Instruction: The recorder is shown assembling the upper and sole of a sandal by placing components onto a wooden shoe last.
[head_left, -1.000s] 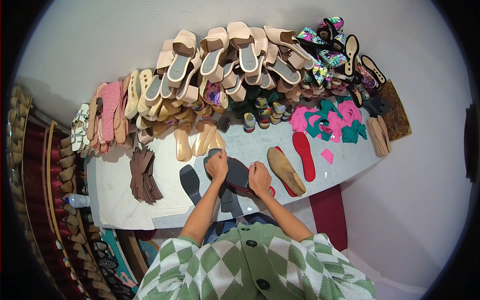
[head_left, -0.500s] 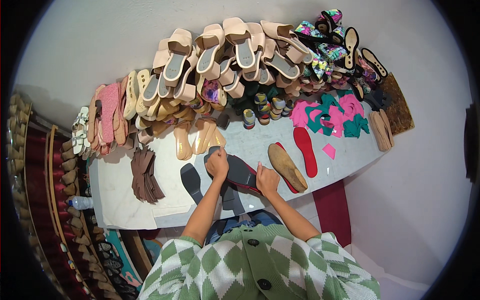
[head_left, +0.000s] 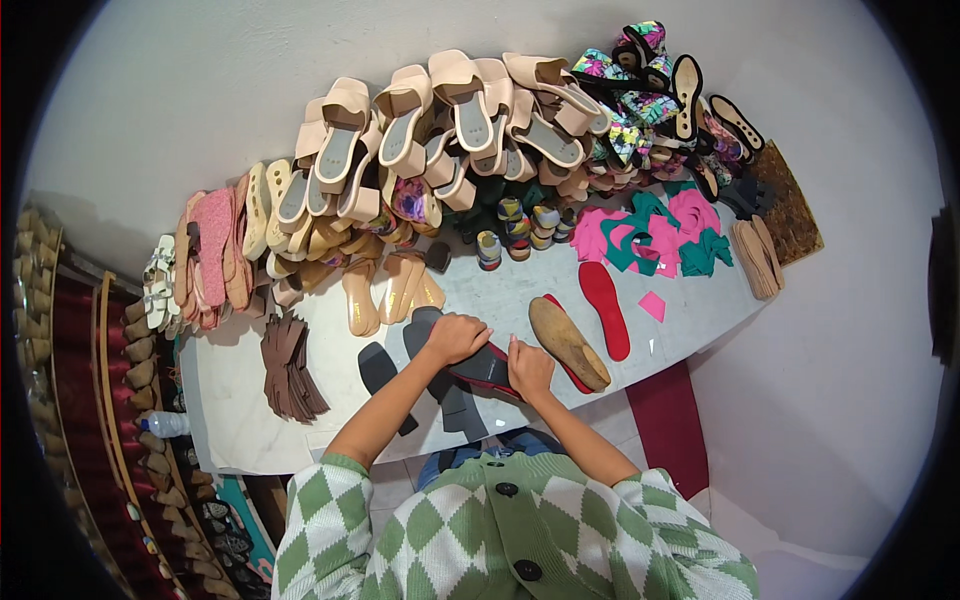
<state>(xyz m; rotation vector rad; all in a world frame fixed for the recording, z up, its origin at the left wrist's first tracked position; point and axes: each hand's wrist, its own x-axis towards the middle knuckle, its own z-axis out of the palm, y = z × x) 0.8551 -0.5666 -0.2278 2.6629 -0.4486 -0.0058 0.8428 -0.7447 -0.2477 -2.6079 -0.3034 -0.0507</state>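
A black shoe sole (head_left: 487, 366) with a red layer along its lower edge lies between my hands, over the table. My left hand (head_left: 459, 338) is closed over its top surface, knuckles up. At the right end, my right hand (head_left: 530, 367) grips the sole with curled fingers. Under and left of it are more black sole pieces (head_left: 458, 415), partly hidden by my left arm. One separate black sole (head_left: 378, 370) lies left of my forearm. Right of my right hand, a worn tan shoe last (head_left: 568, 343) rests on a red insole; another red insole (head_left: 605, 312) lies beside it.
Beige heeled sandals (head_left: 465, 110) are piled along the back wall, with patterned shoes (head_left: 640, 110) to their right. Pink and green scraps (head_left: 655, 235) lie at the right, brown strips (head_left: 290, 370) at the left. Shelves of lasts (head_left: 150, 400) and a bottle (head_left: 165, 425) stand left.
My left hand has slid right along the black sole, from near its left end toward my right hand, and turned palm-down. My right hand stays at the right end. The view has shifted slightly.
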